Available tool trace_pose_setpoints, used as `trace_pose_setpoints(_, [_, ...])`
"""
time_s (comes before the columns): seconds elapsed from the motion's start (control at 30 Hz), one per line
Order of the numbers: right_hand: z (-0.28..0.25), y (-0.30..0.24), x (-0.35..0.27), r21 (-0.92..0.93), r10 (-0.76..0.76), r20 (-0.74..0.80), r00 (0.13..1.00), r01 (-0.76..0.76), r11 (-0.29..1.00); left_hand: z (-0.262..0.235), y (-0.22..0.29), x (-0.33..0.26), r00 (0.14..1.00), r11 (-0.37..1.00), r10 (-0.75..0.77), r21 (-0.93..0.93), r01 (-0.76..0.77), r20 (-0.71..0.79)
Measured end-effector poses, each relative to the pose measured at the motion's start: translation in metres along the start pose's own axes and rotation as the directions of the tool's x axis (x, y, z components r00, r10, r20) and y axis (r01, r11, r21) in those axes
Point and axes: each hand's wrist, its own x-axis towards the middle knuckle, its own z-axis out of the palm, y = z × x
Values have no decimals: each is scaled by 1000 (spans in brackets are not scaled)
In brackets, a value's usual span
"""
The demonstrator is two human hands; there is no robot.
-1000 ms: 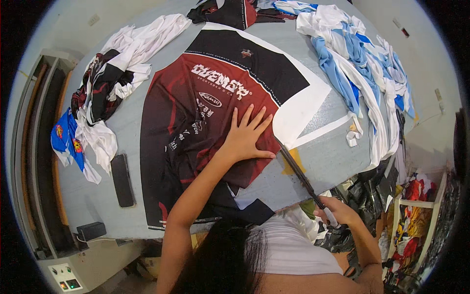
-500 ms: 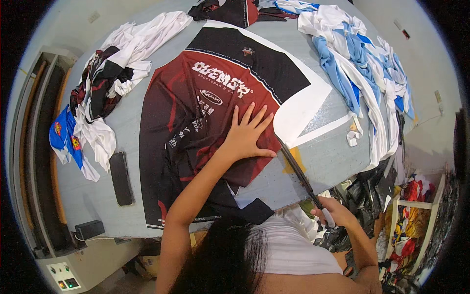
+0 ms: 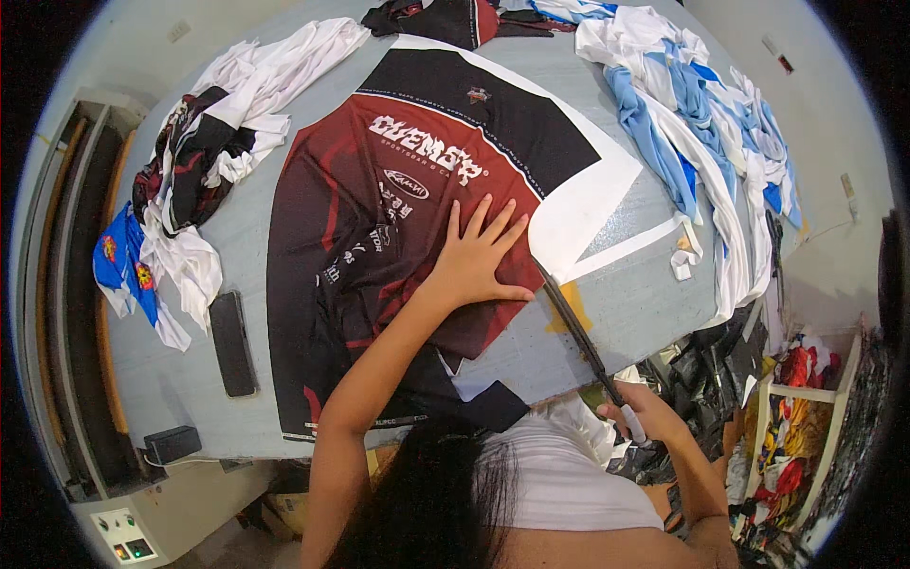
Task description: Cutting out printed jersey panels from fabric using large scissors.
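A maroon and black printed fabric panel [image 3: 327,156] lies over white material [image 3: 592,223], which shows as a border along the far and right sides. My left hand [image 3: 482,261] rests flat on the panel near its right edge, fingers spread and holding nothing. At the table's near right edge, my right hand [image 3: 645,414] is closed around the white-wrapped handle of long dark scissors [image 3: 580,334]. Their tip meets the panel's right edge, just right of my left hand. Whether the blades are apart is hard to make out.
White and dark garments [image 3: 280,76] are heaped at the left, with light blue and white ones [image 3: 697,123] at the right. A black phone [image 3: 233,343] and a small black box [image 3: 172,444] lie near the left edge. Black plastic bags [image 3: 706,375] sit beyond the right edge.
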Motion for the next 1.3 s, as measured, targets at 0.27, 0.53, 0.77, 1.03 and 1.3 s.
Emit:
trace_pose_setpoints(0.27, [6,1,0,60,62,-25,998,-61,996,2,-1,0,1000,1000,3,8,-2,-31])
trace_pose_setpoints(0.53, [7,2,1,-17,-31,-53,998,30,999,0,0,0,1000,1000,-6,18,6,-6])
trace_pose_setpoints(0.77, [10,2,1,24,54,-48,997,-53,998,3,-2,0,1000,1000,4,17,-4,-19])
trace_pose_setpoints(1.03, [10,-1,0,-9,30,-51,998,-30,999,6,-2,0,999,1000,5,21,-4,-48])
trace_pose_setpoints(1.3, [9,-1,-1,-38,1,-53,999,-4,999,6,-2,0,1000,1000,-1,17,1,-22])
